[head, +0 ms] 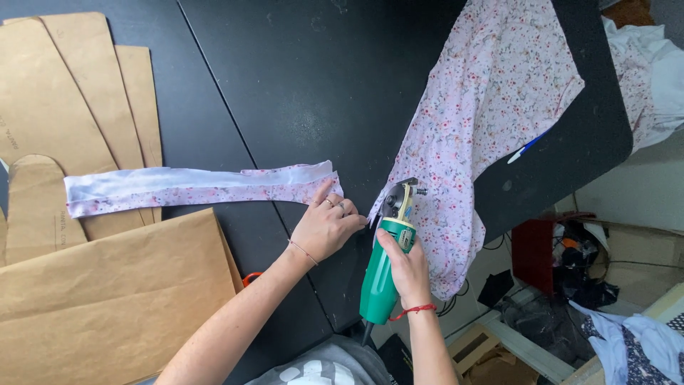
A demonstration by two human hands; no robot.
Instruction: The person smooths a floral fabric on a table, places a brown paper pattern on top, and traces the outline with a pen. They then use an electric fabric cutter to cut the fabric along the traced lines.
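My right hand (406,267) grips a green hand-held rotary fabric cutter (385,274), its round blade and guard (397,199) at the edge of a large pink floral fabric (484,107) that drapes over the black table's (299,85) right edge. My left hand (326,227) lies flat, fingers spread, on the right end of a long folded strip of the same floral fabric (192,187), which runs leftward across the table. Both wrists wear a thin red string.
Brown paper pattern pieces (85,107) lie at the left, a large one (114,292) at the front left. A blue and white pen (526,147) rests on the big fabric. Boxes, cloth and clutter (605,285) fill the floor at right.
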